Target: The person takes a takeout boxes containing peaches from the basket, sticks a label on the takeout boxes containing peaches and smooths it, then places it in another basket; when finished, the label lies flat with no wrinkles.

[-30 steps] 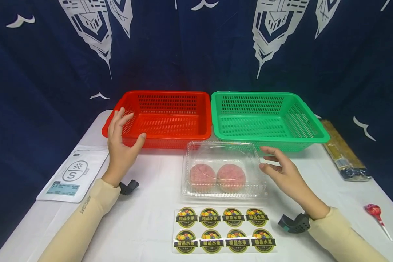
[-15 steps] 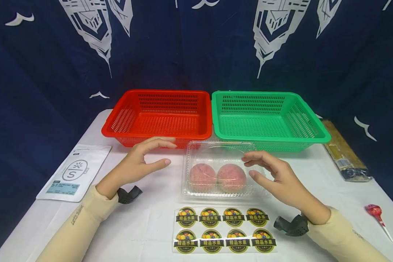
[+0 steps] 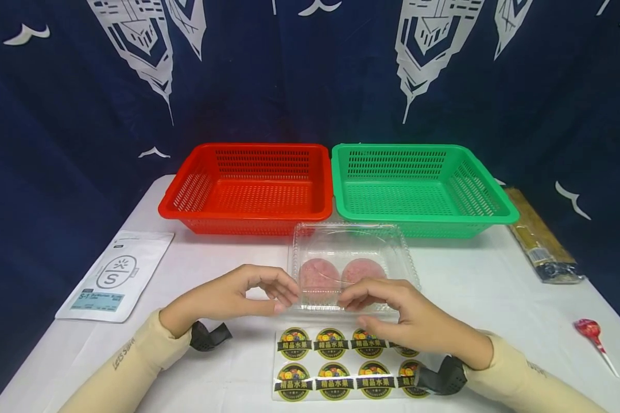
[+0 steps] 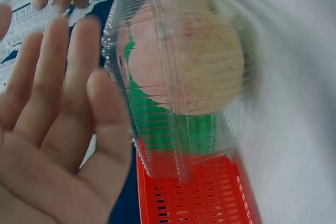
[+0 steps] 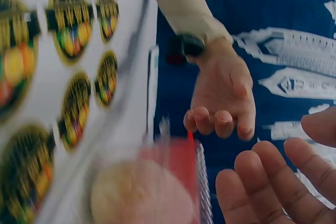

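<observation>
Two hands: both at the near edge of the clear box, fingers bent toward each other.
Left hand: at the box's near-left corner, fingertips and thumb curled in at the rim; can't tell if my grip actually pinches the plastic. Wrist view shows fingers fairly straight just beside the box wall, blurred.
Right hand: over the near edge of the box, fingers curled down at the rim, partly covering the sticker sheet; can't tell if this grip holds the lid. Wrist view too blurred to settle it.
Clear box: lid shut, flat on the tabletop, centre, just in front of the two baskets.
Inside box: two pink round fruits side by side, touching.
Red basket: behind-left of the box.
Green basket: behind-right, touching the red one.
Sticker sheet: two rows of round fruit labels, just in front of the box.
White pouch: far left on tabletop.
Lollipop: far right, near the edge.
</observation>
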Motion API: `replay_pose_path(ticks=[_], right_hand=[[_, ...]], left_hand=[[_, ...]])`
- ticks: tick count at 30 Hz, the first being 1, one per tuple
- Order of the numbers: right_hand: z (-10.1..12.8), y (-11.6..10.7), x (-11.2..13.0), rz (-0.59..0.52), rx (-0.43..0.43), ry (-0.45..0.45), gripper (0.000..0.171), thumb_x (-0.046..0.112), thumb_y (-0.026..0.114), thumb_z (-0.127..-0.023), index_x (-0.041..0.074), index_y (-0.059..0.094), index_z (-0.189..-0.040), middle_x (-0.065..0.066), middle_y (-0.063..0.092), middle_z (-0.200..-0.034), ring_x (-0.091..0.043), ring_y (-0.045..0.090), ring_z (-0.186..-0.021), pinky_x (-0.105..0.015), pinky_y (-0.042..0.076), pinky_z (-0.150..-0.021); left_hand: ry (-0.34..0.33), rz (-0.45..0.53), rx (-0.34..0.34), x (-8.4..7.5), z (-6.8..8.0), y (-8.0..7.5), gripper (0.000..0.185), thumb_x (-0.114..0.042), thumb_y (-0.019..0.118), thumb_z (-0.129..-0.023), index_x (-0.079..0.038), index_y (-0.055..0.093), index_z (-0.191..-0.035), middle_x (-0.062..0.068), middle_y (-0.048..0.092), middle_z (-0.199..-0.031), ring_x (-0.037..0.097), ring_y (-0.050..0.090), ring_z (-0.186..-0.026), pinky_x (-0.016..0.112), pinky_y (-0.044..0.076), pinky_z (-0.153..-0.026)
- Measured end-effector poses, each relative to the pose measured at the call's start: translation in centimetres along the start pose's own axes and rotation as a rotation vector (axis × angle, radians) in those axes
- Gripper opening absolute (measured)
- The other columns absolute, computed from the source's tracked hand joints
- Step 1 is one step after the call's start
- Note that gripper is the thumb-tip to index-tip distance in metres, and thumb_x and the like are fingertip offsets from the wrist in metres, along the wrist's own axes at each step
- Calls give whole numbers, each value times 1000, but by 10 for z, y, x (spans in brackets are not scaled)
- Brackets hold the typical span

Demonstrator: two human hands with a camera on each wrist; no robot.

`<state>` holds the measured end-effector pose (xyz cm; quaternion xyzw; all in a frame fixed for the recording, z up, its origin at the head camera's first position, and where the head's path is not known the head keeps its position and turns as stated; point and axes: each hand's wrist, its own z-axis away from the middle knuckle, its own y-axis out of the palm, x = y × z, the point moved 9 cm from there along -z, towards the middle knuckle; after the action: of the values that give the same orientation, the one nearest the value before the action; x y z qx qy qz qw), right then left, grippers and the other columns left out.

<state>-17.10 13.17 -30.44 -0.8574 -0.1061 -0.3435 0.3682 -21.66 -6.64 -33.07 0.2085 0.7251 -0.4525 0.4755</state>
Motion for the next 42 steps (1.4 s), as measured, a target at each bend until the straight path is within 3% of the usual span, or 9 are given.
replay_pose_path(ticks=[4,7,12,16,24,28,34,42], right_hand=[[0,21,2,-41,77,-22,43,-12,70,-95,7,67,-133,-7,75,-122,-19,73,-105,-34,63,-92],[0,35,-1,-72,115,-22,38,-9,68,-98,5,67,-133,-10,75,-119,-20,73,-104,-33,63,-90],[3,54,-8,-79,171,-14,36,-10,69,-97,3,68,-130,-10,75,-116,-16,73,-103,-30,63,-89],[6,64,-10,-34,216,-18,36,-8,71,-96,4,69,-130,-7,75,-116,-9,72,-103,-25,62,-89],[10,77,-24,11,266,64,34,-2,71,-99,4,69,-132,-4,75,-117,0,69,-98,-19,60,-85],[14,83,-32,-47,281,116,33,-3,68,-101,0,67,-134,-7,74,-118,2,68,-96,-20,61,-83],[16,86,-40,-61,265,147,37,-6,70,-98,-1,66,-134,-9,73,-117,1,69,-97,-20,61,-83],[14,86,-44,-67,248,168,44,-7,69,-99,-2,61,-142,-9,73,-113,1,68,-95,-21,62,-82]], left_hand=[[-53,43,162,7,6,14,24,-6,69,-104,6,68,-125,20,77,-114,35,75,-107,34,56,-102],[-127,41,267,16,10,24,25,-11,70,-104,4,70,-124,15,79,-113,22,76,-106,32,55,-104],[-253,28,353,32,15,35,24,-16,70,-104,2,73,-121,5,80,-110,2,72,-102,27,56,-99],[-310,-34,345,41,17,32,19,-15,71,-103,-2,75,-117,-3,79,-105,-1,70,-97,25,57,-94],[-403,-165,232,56,16,17,26,-16,72,-100,-3,71,-123,-7,76,-94,1,65,-86,25,53,-89],[-431,-102,203,62,14,19,29,-13,73,-99,2,72,-124,-5,77,-92,2,62,-83,22,52,-82],[-490,95,188,73,13,27,33,-6,70,-99,12,69,-127,2,78,-92,4,53,-69,17,44,-62],[-479,211,223,77,9,37,37,-4,65,-100,16,65,-131,-6,67,-90,4,51,-75,16,46,-61]])
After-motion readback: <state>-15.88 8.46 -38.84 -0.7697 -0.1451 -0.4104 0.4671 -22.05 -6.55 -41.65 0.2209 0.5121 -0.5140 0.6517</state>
